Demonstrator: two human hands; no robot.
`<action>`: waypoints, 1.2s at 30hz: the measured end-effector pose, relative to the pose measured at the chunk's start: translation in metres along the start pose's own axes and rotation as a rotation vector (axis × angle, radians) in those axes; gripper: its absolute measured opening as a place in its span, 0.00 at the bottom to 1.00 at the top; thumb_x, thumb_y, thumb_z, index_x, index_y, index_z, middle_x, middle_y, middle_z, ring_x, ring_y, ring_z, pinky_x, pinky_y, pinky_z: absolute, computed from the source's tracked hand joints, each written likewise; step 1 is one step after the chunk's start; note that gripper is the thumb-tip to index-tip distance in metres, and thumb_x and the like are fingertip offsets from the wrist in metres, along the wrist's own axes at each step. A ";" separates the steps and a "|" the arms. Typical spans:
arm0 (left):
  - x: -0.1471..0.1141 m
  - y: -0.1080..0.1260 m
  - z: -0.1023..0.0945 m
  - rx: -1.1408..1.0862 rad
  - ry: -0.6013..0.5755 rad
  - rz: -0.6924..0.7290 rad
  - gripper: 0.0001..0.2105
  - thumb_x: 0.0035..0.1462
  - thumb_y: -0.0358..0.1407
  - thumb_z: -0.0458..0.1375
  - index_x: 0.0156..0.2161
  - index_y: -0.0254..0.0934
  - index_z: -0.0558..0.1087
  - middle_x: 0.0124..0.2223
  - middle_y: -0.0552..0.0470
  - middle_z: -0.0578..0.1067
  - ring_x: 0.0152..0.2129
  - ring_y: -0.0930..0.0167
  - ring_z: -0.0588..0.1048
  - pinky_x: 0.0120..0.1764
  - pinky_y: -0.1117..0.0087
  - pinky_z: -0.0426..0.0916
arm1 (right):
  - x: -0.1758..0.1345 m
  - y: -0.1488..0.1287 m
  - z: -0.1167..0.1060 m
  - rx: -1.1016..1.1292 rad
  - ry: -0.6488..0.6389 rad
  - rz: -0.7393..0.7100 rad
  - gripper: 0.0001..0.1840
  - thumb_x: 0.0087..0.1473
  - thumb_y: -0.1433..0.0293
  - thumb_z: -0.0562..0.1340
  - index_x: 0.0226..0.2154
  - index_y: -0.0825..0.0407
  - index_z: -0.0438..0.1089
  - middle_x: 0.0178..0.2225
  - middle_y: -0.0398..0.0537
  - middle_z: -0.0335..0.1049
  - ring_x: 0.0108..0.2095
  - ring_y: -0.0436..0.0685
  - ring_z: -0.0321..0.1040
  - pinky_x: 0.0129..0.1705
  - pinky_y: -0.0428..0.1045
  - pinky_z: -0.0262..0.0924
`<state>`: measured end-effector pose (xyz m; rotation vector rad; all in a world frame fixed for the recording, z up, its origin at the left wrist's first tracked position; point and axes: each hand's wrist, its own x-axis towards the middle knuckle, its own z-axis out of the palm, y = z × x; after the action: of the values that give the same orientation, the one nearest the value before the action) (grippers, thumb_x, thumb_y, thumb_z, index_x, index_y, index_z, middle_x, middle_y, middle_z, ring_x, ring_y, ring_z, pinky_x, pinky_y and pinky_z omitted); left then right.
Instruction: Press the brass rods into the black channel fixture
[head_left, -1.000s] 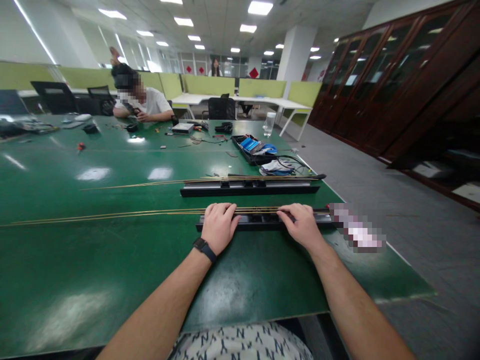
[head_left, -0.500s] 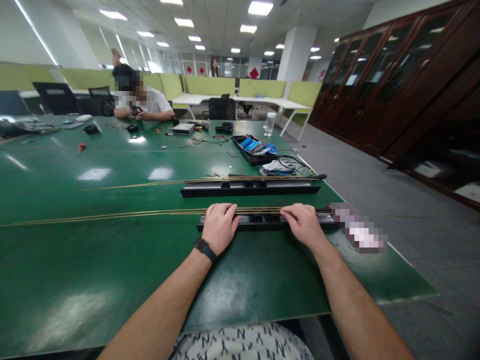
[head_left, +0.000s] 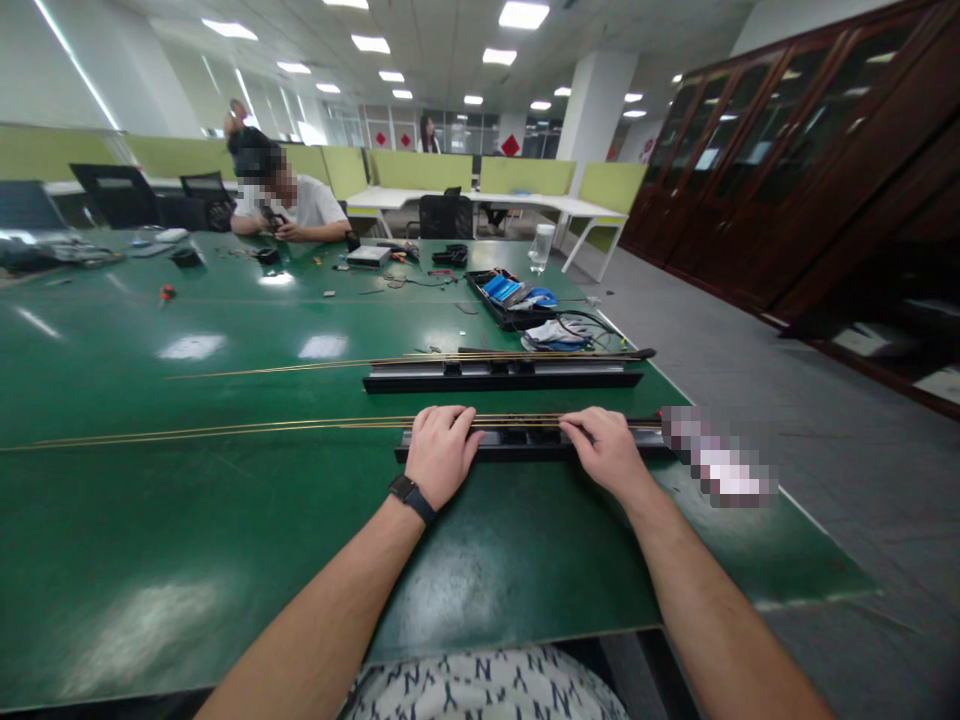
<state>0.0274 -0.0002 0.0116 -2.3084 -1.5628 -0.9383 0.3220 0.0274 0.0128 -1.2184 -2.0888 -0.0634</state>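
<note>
Several long, thin brass-coloured rods (head_left: 262, 427) run left to right across a black channel-shaped rail (head_left: 525, 453) with a grey inner face. My left hand (head_left: 439, 450), a dark watch on its wrist, is closed over the rods near the rail's left end, its fingertips hidden on the far side. Toward the rail's right part, my right hand (head_left: 606, 450) pinches the rods between thumb and forefinger. Beyond lies a second black rail (head_left: 502, 381), with more thin rods (head_left: 330, 366) along its far side.
A black tray (head_left: 504, 315) holds blue items, with gloves (head_left: 559, 334) beside it. Farther back stand a clear cup (head_left: 541, 248) and a white box (head_left: 368, 257). A person (head_left: 292, 210) sits across the green table (head_left: 247, 560). A blurred patch covers something at right.
Both hands stay in the same place on the rods and rail. The whole view has shifted very slightly.
</note>
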 end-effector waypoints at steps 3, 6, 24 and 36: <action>0.000 0.000 0.000 0.001 -0.005 0.003 0.14 0.66 0.40 0.57 0.53 0.38 0.74 0.48 0.44 0.78 0.46 0.61 0.74 0.55 0.56 0.63 | 0.000 0.002 -0.001 -0.002 -0.006 -0.002 0.11 0.66 0.63 0.58 0.39 0.46 0.75 0.36 0.46 0.77 0.39 0.57 0.72 0.46 0.56 0.56; 0.000 -0.001 0.001 0.005 -0.005 0.010 0.14 0.66 0.41 0.57 0.53 0.38 0.74 0.48 0.44 0.78 0.46 0.61 0.74 0.55 0.56 0.63 | 0.000 0.003 -0.002 -0.003 -0.017 -0.002 0.11 0.66 0.63 0.57 0.40 0.46 0.76 0.36 0.46 0.77 0.39 0.57 0.72 0.46 0.56 0.56; -0.001 0.000 0.000 -0.005 -0.014 0.003 0.14 0.67 0.40 0.56 0.53 0.38 0.74 0.49 0.44 0.78 0.46 0.61 0.74 0.56 0.55 0.63 | -0.001 -0.001 0.000 -0.006 0.004 -0.001 0.11 0.66 0.62 0.57 0.41 0.46 0.75 0.38 0.47 0.78 0.41 0.57 0.72 0.48 0.57 0.56; -0.001 -0.001 0.000 -0.001 -0.006 0.011 0.14 0.67 0.40 0.56 0.53 0.38 0.73 0.48 0.44 0.78 0.46 0.61 0.74 0.55 0.55 0.63 | 0.001 -0.005 -0.002 -0.023 0.000 0.000 0.11 0.66 0.61 0.58 0.40 0.46 0.75 0.38 0.46 0.78 0.40 0.58 0.72 0.47 0.57 0.55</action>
<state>0.0262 -0.0002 0.0107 -2.3199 -1.5499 -0.9308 0.3192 0.0243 0.0161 -1.2314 -2.0932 -0.0879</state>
